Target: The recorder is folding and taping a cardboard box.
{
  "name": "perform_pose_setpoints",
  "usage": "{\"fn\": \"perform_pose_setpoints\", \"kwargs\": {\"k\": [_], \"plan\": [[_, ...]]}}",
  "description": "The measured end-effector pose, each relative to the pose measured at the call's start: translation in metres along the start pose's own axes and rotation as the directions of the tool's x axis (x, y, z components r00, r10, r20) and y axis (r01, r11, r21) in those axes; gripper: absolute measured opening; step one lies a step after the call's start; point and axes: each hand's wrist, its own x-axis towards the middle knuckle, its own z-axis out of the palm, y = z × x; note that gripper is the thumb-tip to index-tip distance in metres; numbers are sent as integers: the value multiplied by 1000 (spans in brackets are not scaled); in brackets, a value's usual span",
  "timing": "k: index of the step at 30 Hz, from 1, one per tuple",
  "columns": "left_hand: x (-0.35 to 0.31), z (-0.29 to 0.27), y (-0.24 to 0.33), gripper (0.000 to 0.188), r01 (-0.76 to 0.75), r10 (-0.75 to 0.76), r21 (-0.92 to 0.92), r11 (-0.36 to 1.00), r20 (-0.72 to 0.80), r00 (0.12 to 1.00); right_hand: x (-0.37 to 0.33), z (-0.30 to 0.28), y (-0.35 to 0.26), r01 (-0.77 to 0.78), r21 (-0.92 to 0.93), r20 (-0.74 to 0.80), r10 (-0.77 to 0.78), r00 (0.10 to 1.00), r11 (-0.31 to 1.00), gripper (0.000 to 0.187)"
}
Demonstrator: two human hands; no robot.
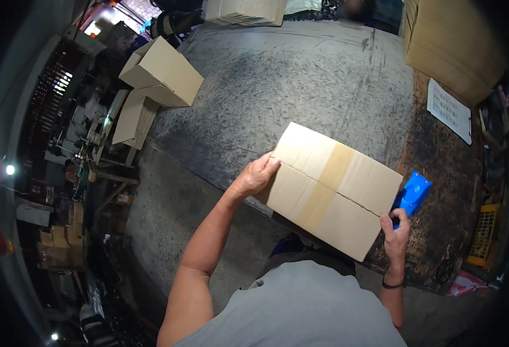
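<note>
A cardboard box [300,170] lies near the table's front edge, its flaps meeting at a seam. A strip of brown tape [326,191] crosses that seam. My left hand [260,173] grips the box at the left end of the seam, its fingers partly hidden behind the side. At the seam's right end, my right hand [397,229] pinches the box edge, thumb on top and fingers bent down the side. Just beyond the right hand is a blue plastic tool [414,194]. Its lower part is hidden by the hand and box, so its kind is unclear.
Open cardboard boxes [167,75] stand at the table's left edge. Flattened cardboard [245,11] is stacked at the back. A large carton [456,46] stands far right, near a printed sheet [450,110]. A yellow crate [484,234] sits beyond the table's right edge.
</note>
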Motion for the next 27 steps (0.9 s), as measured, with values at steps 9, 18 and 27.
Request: {"fn": "perform_pose_setpoints", "kwargs": {"k": [9, 18, 27], "plan": [[1, -1, -23, 59, -145, 153, -178, 973, 33, 988, -15, 15, -26, -86, 22, -130, 88, 988, 996, 29], [1, -11, -17, 55, -176, 187, -156, 972, 54, 981, -18, 21, -36, -128, 66, -198, 139, 970, 990, 21], [11, -10, -25, 55, -217, 231, -166, 962, 70, 970, -15, -6, -65, 83, -146, -537, -149, 830, 986, 46]]}}
